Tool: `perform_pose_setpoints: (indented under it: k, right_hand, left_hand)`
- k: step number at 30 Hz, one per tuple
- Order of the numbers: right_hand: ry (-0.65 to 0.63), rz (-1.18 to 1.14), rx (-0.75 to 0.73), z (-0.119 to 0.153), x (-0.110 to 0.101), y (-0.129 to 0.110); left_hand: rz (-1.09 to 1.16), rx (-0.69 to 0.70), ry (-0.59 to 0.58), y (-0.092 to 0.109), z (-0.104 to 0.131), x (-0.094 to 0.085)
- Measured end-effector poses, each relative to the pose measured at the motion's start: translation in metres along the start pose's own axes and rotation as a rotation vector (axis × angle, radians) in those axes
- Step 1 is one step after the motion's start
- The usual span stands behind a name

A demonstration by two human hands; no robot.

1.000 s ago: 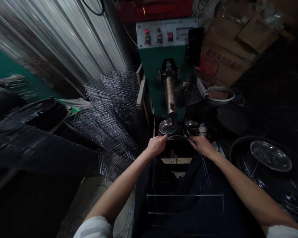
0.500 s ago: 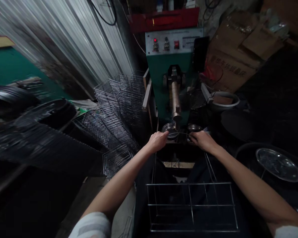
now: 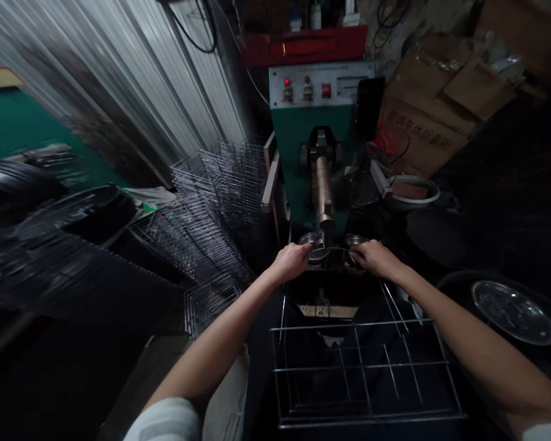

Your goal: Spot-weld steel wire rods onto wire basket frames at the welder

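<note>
A wire rack (image 3: 362, 366) of thin metal rods extends from my hands back over my lap, its near end tilted. My left hand (image 3: 292, 261) is closed at its far left corner, thumb pressed on the fingers. On the other side my right hand (image 3: 374, 258) grips the far right corner, knuckles up. Between the hands runs a thin, slightly bowed wire (image 3: 333, 248); its joins to the rack are hidden by my fingers. Just beyond it, the brass-coloured arm (image 3: 324, 187) of a green machine (image 3: 291, 138) points down, its tip close to the wire.
Wire grid panels (image 3: 211, 208) are stacked to the left of the machine. A round metal dish (image 3: 312, 240) sits under the arm's tip. At right are a clear round lid (image 3: 514, 312), a light-rimmed bowl (image 3: 413, 191) and a cardboard box (image 3: 429, 116). Corrugated metal (image 3: 133, 73) stands behind.
The near end of the wire rack has tilted and swung slightly right, showing more of its rods. Both hands keep their grip almost in place. The view has shifted slightly.
</note>
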State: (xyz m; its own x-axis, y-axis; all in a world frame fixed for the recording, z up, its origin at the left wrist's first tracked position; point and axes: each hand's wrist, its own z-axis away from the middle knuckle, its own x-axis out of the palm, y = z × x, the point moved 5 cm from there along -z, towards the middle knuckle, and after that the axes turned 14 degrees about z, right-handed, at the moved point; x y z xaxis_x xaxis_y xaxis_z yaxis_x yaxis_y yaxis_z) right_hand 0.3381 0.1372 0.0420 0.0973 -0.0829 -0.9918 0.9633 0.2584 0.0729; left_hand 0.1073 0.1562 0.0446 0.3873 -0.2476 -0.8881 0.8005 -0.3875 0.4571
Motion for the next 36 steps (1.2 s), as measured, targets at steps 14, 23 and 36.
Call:
perform_pose_setpoints:
  k: [14,23,36]
  right_hand:
    - [0.03,0.005,-0.031,-0.003,0.004,0.0]
    - [0.003,0.103,0.011,0.005,0.006,-0.005]
    - [0.027,0.079,0.037,0.006,0.01,-0.005]
  left_hand:
    - [-0.014,-0.035,-0.015,-0.004,-0.002,0.007]
    - [-0.079,-0.025,-0.062,0.0,0.0,0.012]
    - [-0.075,-0.047,-0.08,-0.002,-0.002,0.018]
